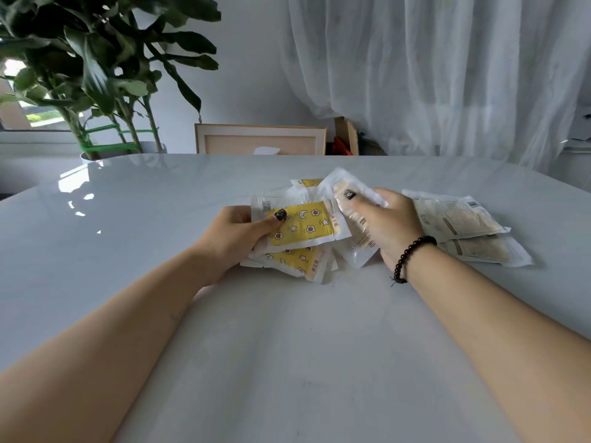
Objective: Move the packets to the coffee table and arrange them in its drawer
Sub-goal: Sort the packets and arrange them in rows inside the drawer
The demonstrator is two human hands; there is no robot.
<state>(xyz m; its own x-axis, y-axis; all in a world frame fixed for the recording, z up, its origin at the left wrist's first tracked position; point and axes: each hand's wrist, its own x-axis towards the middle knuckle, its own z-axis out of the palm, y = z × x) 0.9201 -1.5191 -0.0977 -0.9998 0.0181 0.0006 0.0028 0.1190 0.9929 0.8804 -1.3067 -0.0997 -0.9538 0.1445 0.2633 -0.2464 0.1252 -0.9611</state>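
Several flat packets lie in a loose heap on a glossy white table [287, 346]. My left hand [238, 233] grips a small stack of yellow star-patterned packets [303, 227], thumb on top, just above the table. My right hand [383, 223] holds a clear beige packet [347, 190], its thumb pressed on the packet's face. Two more beige packets [460, 219] lie stacked on the table to the right of that hand. Another yellow packet [311, 182] peeks out behind the heap. No coffee table or drawer is in view.
A large potted plant [105, 75] stands beyond the table's far left corner. A framed panel [260, 139] leans against the wall behind the table. White curtains [447, 75] hang at the back right.
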